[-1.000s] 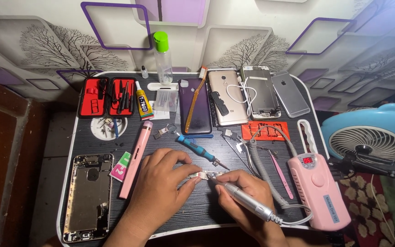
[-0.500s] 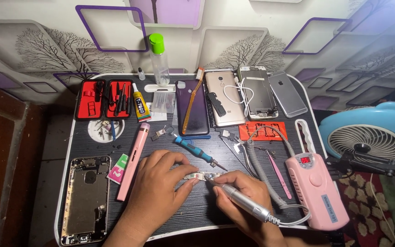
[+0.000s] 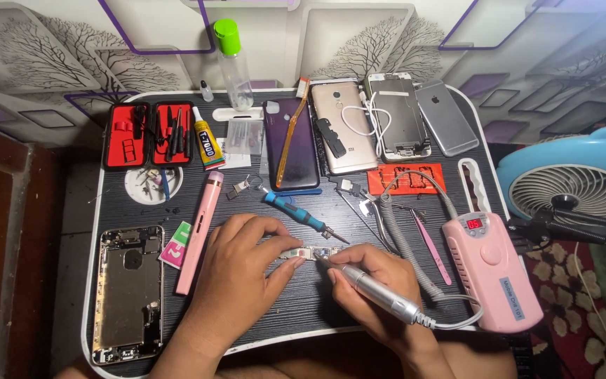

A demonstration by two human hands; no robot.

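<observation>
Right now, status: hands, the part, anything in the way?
Left hand pins small board to table. Right hand grips grinder pen, tip at board. Screwdriver just behind; not blocking.

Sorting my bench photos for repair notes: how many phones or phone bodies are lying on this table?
5: purple phone, gold phone, opened phone frame and grey phone along the back; stripped chassis front left. Others may be hidden.
</observation>
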